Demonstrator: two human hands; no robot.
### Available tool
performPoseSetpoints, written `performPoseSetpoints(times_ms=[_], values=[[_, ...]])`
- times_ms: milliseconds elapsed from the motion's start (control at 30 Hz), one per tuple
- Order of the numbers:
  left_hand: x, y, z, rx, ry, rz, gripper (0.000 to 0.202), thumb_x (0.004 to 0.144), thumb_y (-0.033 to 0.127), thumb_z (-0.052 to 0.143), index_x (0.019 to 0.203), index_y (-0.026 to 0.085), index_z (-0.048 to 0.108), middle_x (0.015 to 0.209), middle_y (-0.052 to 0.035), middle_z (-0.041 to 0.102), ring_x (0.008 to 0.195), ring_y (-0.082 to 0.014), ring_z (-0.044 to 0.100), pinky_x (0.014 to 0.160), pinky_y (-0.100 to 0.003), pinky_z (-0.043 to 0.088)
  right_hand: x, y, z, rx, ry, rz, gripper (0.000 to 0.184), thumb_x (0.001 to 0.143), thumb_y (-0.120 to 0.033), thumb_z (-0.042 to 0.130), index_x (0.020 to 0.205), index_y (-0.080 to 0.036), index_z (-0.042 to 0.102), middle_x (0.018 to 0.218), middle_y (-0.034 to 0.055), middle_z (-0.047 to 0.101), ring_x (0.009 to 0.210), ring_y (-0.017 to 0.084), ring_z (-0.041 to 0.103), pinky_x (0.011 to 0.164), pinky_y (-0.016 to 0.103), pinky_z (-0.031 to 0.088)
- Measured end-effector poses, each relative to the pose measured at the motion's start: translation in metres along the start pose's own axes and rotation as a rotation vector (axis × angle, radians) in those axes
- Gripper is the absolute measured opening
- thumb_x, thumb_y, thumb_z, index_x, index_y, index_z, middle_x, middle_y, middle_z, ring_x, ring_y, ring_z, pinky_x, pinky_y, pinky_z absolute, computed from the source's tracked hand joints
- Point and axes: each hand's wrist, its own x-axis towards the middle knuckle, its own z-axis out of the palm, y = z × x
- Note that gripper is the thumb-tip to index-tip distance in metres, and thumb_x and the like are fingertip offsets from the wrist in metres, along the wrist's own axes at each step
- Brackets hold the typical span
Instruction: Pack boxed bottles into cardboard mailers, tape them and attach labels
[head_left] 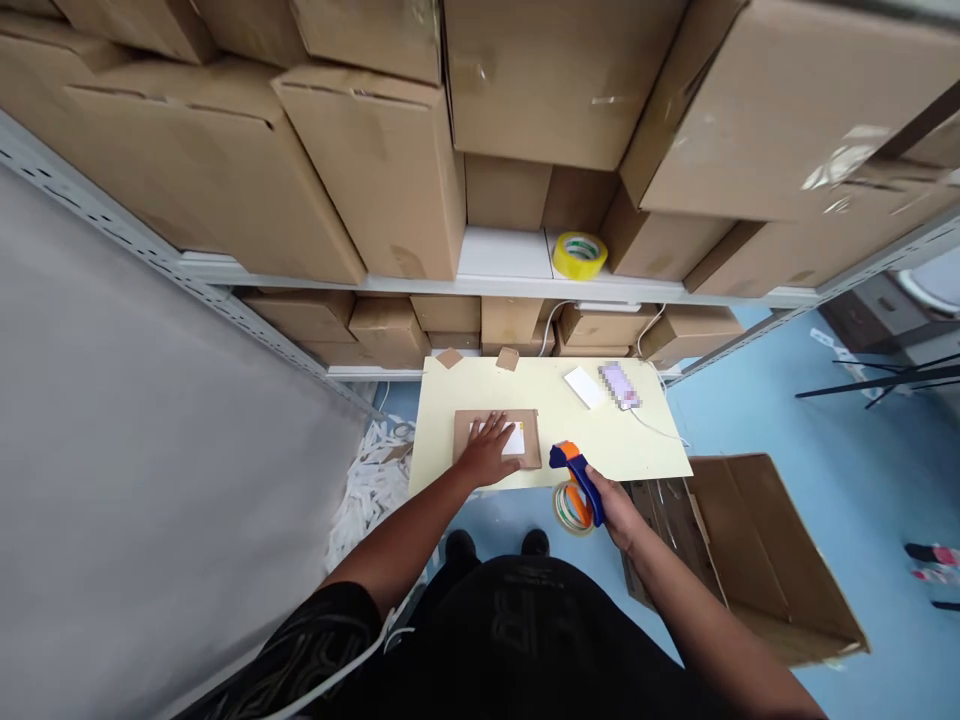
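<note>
My left hand (pixel 486 452) lies flat with spread fingers on a small flat cardboard box (pixel 532 450). A white label (pixel 514 438) on the box's top is partly covered by that hand. Gripped in my right hand (pixel 616 512) is a blue and orange tape dispenser (pixel 586 482), held just off the table's front edge, to the right of the box. A roll of tape (pixel 561 512) sits on the dispenser.
The pale yellow table (pixel 435 420) bears a white card or box (pixel 583 388), a phone (pixel 619 385) with a cable, and two cardboard scraps. Cardboard boxes and a yellow tape roll (pixel 580 256) stand on shelves behind. A large open carton (pixel 780 560) stands on the right; paper strips (pixel 364 490) lie left.
</note>
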Motion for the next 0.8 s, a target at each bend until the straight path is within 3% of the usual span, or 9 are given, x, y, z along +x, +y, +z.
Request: performPoseSetpoints(times_ms=[167, 300, 467, 633, 800], values=[[-0.022, -0.013, -0.017, -0.045, 0.058, 0.047, 0.060, 0.094, 0.046, 0.057, 0.147, 0.017, 0.053, 0.167, -0.0133, 0.034, 0.158, -0.0295, 0.020, 0.128, -0.053, 0.011, -0.021, -0.035, 0.026, 0.079, 0.114, -0.142, 0.054, 0.083, -0.068, 0.067, 0.098, -0.017, 0.078, 0.099, 0.0109, 0.079, 0.096, 0.029, 0.073, 0.081, 0.035, 0.059], [-0.055, -0.034, -0.021, 0.020, 0.148, 0.006, 0.064, 0.091, 0.045, 0.061, 0.148, 0.018, 0.052, 0.169, -0.0134, 0.029, 0.159, -0.0320, 0.015, 0.128, -0.053, 0.007, -0.022, -0.060, 0.041, 0.068, 0.193, -0.189, 0.047, 0.082, -0.061, 0.066, 0.093, -0.017, 0.075, 0.089, 0.0093, 0.078, 0.086, 0.027, 0.072, 0.073, 0.033, 0.057], [-0.081, -0.057, -0.019, 0.030, -0.038, -0.031, 0.085, 0.083, 0.047, 0.065, 0.159, 0.022, 0.036, 0.173, -0.0119, 0.014, 0.160, -0.0333, 0.008, 0.126, -0.057, 0.013, -0.010, -0.117, 0.062, 0.063, 0.273, -0.324, 0.031, 0.078, -0.048, 0.058, 0.086, -0.020, 0.066, 0.077, 0.0032, 0.072, 0.077, 0.023, 0.066, 0.064, 0.029, 0.050], [-0.080, -0.059, -0.020, 0.035, -0.084, -0.021, 0.086, 0.082, 0.038, 0.065, 0.160, 0.019, 0.034, 0.173, -0.0132, 0.011, 0.160, -0.0318, 0.005, 0.127, -0.052, 0.016, 0.005, -0.202, 0.086, -0.348, 0.306, -0.617, 0.020, 0.079, -0.041, 0.056, 0.077, -0.021, 0.061, 0.073, 0.0012, 0.067, 0.074, 0.020, 0.059, 0.063, 0.028, 0.040], [-0.078, -0.054, -0.020, 0.049, -0.098, -0.020, 0.091, 0.077, 0.038, 0.067, 0.159, 0.012, 0.035, 0.172, -0.0163, 0.009, 0.160, -0.0338, 0.002, 0.129, -0.049, 0.014, 0.024, -0.285, 0.120, -0.962, 0.399, -0.829, 0.025, 0.087, -0.038, 0.051, 0.096, -0.020, 0.067, 0.092, 0.0090, 0.073, 0.086, 0.025, 0.063, 0.077, 0.032, 0.041]])
